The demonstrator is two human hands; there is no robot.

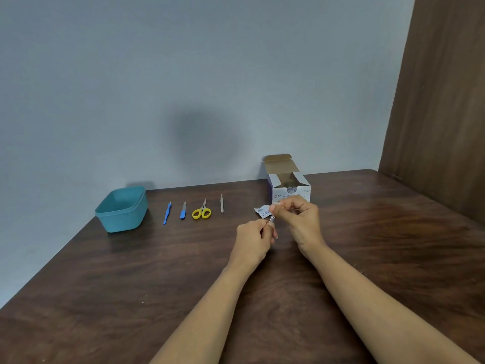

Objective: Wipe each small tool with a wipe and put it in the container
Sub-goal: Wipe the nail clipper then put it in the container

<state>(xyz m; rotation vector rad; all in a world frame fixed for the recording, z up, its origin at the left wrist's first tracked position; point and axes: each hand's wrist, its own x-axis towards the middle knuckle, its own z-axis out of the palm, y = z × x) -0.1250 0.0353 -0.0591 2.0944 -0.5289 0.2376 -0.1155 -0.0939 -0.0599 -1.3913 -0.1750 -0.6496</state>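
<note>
My left hand (256, 236) grips one end of a small metal tool (272, 219). My right hand (299, 218) closes its fingers around the tool's other end; a wipe there is hidden by the fingers. A torn wipe wrapper (262, 212) lies on the table just behind my hands. In a row to the left lie a thin blue tool (167, 213), a short blue file (183, 210), yellow-handled scissors (201, 210) and metal tweezers (222, 203). The teal container (122, 209) stands open at the far left.
An open box of alcohol wipes (288, 189) stands behind my right hand near the wall. The dark wooden table (131, 285) meets a grey wall at the back and a brown panel (441, 101) on the right.
</note>
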